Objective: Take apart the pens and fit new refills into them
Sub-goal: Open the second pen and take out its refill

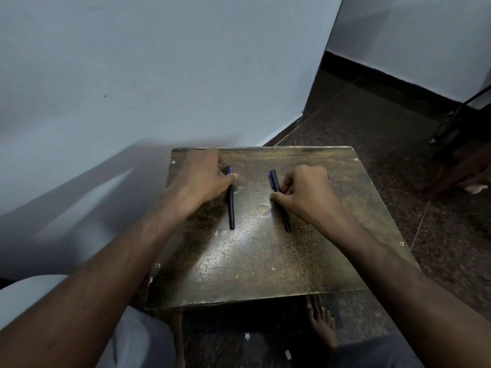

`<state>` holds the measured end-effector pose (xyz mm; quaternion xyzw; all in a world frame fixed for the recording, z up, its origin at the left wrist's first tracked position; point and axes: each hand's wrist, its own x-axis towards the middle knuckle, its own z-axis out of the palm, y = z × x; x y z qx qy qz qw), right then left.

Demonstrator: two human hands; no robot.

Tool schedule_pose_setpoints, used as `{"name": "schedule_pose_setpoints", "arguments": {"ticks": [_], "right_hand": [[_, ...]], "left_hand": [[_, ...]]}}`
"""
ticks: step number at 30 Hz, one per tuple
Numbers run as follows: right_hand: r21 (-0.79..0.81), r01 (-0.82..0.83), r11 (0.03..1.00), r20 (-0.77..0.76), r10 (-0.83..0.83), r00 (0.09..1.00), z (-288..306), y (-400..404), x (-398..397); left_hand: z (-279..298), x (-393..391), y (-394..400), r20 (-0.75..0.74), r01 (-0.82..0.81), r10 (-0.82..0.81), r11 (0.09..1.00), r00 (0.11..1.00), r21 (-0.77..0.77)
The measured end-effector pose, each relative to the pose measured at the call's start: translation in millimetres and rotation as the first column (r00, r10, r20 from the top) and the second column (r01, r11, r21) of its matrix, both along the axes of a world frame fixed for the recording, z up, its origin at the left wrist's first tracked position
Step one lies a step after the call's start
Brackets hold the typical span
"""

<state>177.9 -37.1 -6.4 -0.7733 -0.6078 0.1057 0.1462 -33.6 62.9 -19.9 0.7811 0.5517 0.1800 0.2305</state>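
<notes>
Two dark capped pens lie roughly parallel on a worn brown table [252, 266]. The left pen [231, 208] runs from far to near, and my left hand [202, 179] rests over its far end with the thumb against the barrel. My right hand [305, 192] pinches the right pen [284, 219] near its middle between thumb and fingers, and its blue-clipped cap end [273, 177] points away from me. Both pens still touch the table. A small purple bit shows behind my right hand's knuckles [329, 177]; what it is I cannot tell.
A pale wall [159, 75] stands close behind and left of the table. Dark speckled floor [372, 123] lies to the right, with a dark stand's legs [457, 123] at the far right. My bare foot [322, 322] is under the table's near edge.
</notes>
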Motion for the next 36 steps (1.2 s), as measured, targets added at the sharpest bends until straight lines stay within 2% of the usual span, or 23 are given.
{"name": "schedule_pose_setpoints", "arguments": {"ticks": [4,7,10,13,15,18,21,28,30,34,36], "right_hand": [[-0.046,0.004,0.999,-0.03,-0.006,1.0,2.5,2.4,-4.9],[-0.046,0.011,0.999,-0.247,-0.022,0.969,6.0,0.9,-7.3],[-0.048,-0.011,0.999,-0.579,-0.019,0.815,9.6,-2.0,-8.1],[-0.057,-0.096,0.994,-0.766,0.018,0.642,13.2,-4.4,-10.6],[-0.044,-0.124,0.991,-0.793,0.041,0.608,13.9,-6.0,-12.5],[0.004,-0.107,0.994,-0.84,0.061,0.539,13.6,-7.3,-15.9],[0.03,-0.061,0.998,-0.874,0.056,0.482,11.8,-8.3,-20.8],[-0.009,-0.041,0.999,-0.915,0.008,0.403,11.2,-14.6,-36.5],[0.019,-0.016,1.0,-0.912,0.024,0.41,11.2,-16.3,-39.6],[0.108,0.065,0.992,-0.789,0.046,0.612,5.6,-17.7,-45.1],[0.154,0.063,0.986,-0.733,0.072,0.676,3.2,-17.1,-48.2]], "left_hand": [[0.7,-2.6,-2.4,0.012,0.008,-0.007,1.0,1.0,-0.021],[6.2,-2.9,-5.5,0.053,0.0,-0.001,1.0,0.999,0.021],[15.5,3.5,-10.4,0.163,0.032,-0.036,0.999,0.986,0.025],[18.9,14.9,-16.4,0.377,0.138,-0.079,0.981,0.923,-0.134],[17.6,21.6,-20.5,0.495,0.168,-0.052,0.967,0.867,-0.193],[13.4,26.0,-22.6,0.573,0.145,0.027,0.957,0.819,-0.252],[11.7,25.9,-20.7,0.605,0.149,0.069,0.941,0.793,-0.303],[8.8,24.5,-22.8,0.638,0.224,0.04,0.917,0.769,-0.329],[9.5,25.7,-23.3,0.67,0.23,0.073,0.907,0.739,-0.352],[9.5,27.4,-20.6,0.673,0.209,0.09,0.913,0.735,-0.35],[9.0,26.7,-19.4,0.672,0.203,0.093,0.915,0.735,-0.349]]}}
